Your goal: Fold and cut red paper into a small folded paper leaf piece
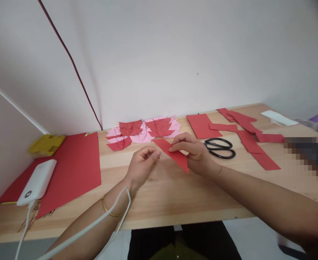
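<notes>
The right hand pinches a red paper piece above the table. The left hand curls loosely beside it; whether it grips anything cannot be told. One-handed support could let the paper twist.

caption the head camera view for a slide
Right hand holding a red paper piece beside the left hand, black-handled scissors and folded red and pink papers on the wooden table.

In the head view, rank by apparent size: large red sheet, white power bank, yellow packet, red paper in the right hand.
Large red sheet
White power bank
Unranked: yellow packet and red paper in the right hand, too alike.
</notes>
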Demonstrator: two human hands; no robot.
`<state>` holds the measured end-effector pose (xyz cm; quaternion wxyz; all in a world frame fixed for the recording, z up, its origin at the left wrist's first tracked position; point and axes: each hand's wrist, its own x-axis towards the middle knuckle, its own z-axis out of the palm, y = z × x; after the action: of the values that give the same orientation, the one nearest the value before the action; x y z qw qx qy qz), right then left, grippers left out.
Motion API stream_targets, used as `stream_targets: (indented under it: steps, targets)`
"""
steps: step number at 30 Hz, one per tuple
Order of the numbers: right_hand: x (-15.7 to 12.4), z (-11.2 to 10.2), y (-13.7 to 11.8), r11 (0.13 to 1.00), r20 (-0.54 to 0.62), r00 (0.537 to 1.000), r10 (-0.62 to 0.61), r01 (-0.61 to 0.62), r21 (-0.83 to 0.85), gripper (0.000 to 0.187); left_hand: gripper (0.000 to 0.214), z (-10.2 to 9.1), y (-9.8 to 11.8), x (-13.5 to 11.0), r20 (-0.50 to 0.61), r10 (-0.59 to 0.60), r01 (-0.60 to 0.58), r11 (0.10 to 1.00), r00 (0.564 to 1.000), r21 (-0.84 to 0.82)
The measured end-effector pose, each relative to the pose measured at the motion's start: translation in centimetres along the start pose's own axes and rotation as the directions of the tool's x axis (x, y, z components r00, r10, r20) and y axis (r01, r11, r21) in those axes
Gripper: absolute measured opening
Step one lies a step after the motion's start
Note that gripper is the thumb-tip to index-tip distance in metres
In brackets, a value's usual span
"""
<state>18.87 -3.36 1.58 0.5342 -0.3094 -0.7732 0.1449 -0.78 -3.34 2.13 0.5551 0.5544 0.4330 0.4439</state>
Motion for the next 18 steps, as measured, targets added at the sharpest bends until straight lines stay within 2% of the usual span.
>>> stream_targets:
  steps: [2,4,6,9,11,13,15,18]
  targets:
    - [0.0,0.1,0.0,0.999,0.001,0.999,-0.041,0.041,-0.027,0.011,0.027,0.3,-0.1,-0.1,0.131,-0.149,0.176,0.959,0.980,-0.224]
    - [0.0,0.3,0.0,0.997,0.034,0.997,-0.068,0.070,-0.040,0.012,0.026,0.6,-0.1,-0.2,0.215,-0.214,0.277,0.902,0.953,-0.330]
    - [0.0,0.4,-0.1,0.994,0.069,0.993,-0.095,0.098,-0.045,0.012,0.023,0.7,-0.2,-0.1,0.215,-0.234,0.299,0.887,0.948,-0.352]
    - [0.2,0.3,-0.1,0.994,0.085,0.993,-0.080,0.085,-0.062,0.013,0.020,0.5,-0.6,0.1,0.157,-0.192,0.235,0.913,0.969,-0.334]
    - [0.3,0.1,-0.1,0.998,0.080,0.997,0.023,-0.018,-0.052,0.014,0.019,0.2,-1.0,0.3,0.114,-0.151,0.178,0.945,0.982,-0.275]
    - [0.4,-0.2,0.0,0.984,0.091,0.980,0.177,-0.178,0.007,0.014,0.021,0.0,-1.2,0.4,0.088,-0.135,0.148,0.974,0.987,-0.171]
    - [0.4,-0.3,0.0,0.939,0.184,0.934,0.307,-0.329,0.103,0.017,0.023,-0.1,-1.1,0.4,0.086,-0.122,0.126,0.991,0.989,-0.051]
    - [0.4,-0.2,0.0,0.851,0.347,0.848,0.400,-0.484,0.202,0.023,0.024,0.0,-0.7,0.1,0.117,-0.081,0.071,0.993,0.990,0.094]
